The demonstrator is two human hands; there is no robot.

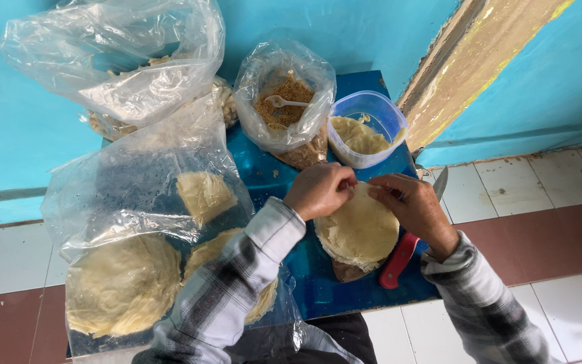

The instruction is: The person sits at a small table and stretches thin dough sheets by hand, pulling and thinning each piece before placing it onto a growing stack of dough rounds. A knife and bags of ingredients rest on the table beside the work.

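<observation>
A stack of thin round pale wrappers lies on a small blue table. Both my hands pinch the far edge of the top wrapper: my left hand from the left, my right hand from the right, fingertips nearly meeting. A knife with a red handle lies under my right wrist, its blade pointing away. Both sleeves are plaid grey and white.
An open clear bag of brown crumbly filling with a white plastic spoon stands behind. A clear plastic tub holds pale dough. Clear bags of more wrappers cover the left. Turquoise wall behind, tiled floor right.
</observation>
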